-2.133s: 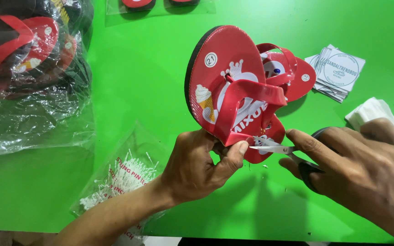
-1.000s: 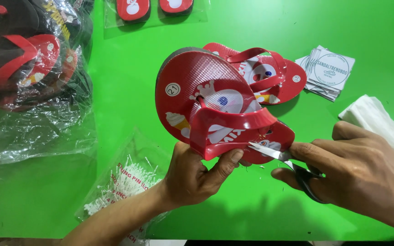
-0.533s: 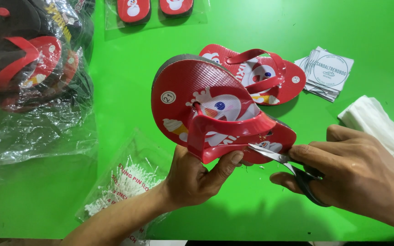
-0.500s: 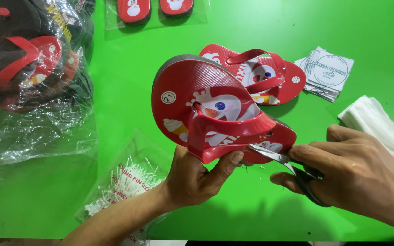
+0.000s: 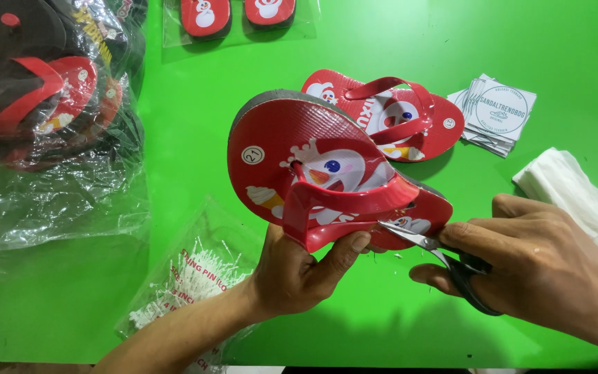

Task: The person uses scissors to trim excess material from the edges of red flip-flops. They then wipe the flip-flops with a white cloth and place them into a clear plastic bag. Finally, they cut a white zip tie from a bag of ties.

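The light, bendy red foam flip-flop with a cartoon print [image 5: 313, 166] is pinched at its edge by the left hand [image 5: 299, 273], fingers [image 5: 344, 251] clamped on the strap, while the right hand [image 5: 541, 266] fingers curl tight round small scissors [image 5: 427, 248].

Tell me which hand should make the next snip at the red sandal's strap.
Right. The right hand already holds the scissors, blades at the strap edge. The left hand is occupied gripping the red sandal, thumb on the strap, so it likely just steadies.
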